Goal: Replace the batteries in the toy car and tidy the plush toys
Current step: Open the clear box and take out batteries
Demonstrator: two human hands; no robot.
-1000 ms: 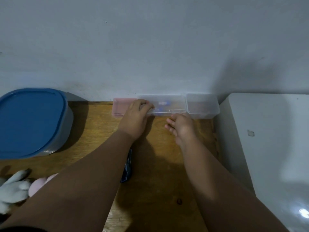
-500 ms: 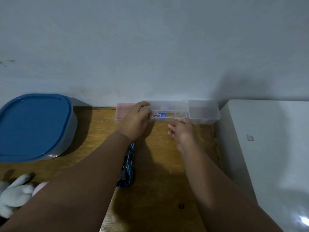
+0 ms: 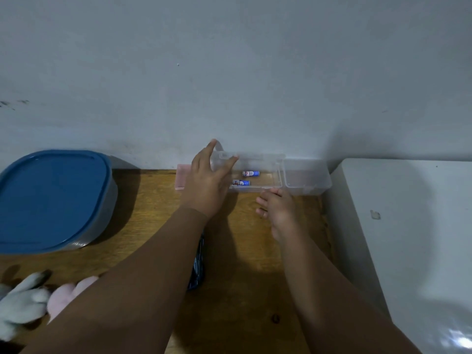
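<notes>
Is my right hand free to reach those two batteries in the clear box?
Likely yes: left hand holds the lid raised, batteries lie uncovered, right hand sits just before the box.

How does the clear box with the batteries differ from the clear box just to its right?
The battery box is wider than the right box. Its lid is tilted up, gripped by the left hand; no hand grips the right box. The battery box holds two blue batteries; the right box shows nothing inside. Both are clear plastic, side by side against the wall on the wooden table.
</notes>
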